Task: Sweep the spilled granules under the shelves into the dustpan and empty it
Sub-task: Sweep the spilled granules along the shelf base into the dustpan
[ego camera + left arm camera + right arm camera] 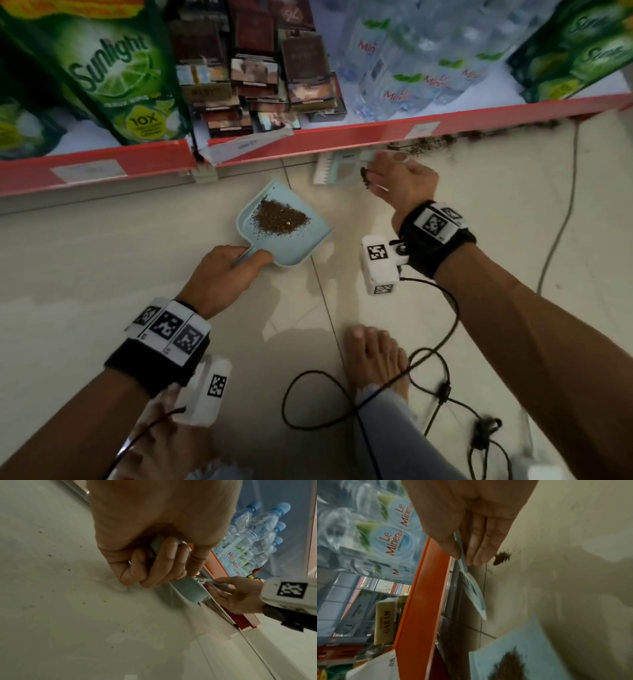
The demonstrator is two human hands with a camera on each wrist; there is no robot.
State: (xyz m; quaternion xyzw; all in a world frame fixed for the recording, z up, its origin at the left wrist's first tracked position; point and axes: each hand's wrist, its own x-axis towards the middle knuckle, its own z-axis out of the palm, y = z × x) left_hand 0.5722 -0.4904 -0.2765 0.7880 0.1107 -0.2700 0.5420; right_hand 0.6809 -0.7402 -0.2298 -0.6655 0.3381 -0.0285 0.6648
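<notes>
A pale blue dustpan (301, 240) lies on the floor tiles below the red shelf edge, with a heap of brown granules (279, 221) in it. My left hand (229, 270) grips its handle (155, 543), fingers curled round it. To the right, my right hand (394, 178) pinches a small pale blue brush (337, 169) between thumb and fingers, its head close under the shelf edge. Spilled granules (442, 140) lie in a dark line along the shelf base at right. In the right wrist view, a small clump of granules (502, 558) sits just beyond my fingertips (477, 559).
The red shelf (308, 140) carries green detergent pouches (113, 78), cigarette packs (253, 75) and water bottles (411, 61). A black cable (431, 353) loops over the floor by my bare foot (373, 359). A grey cord (561, 219) runs down the right side.
</notes>
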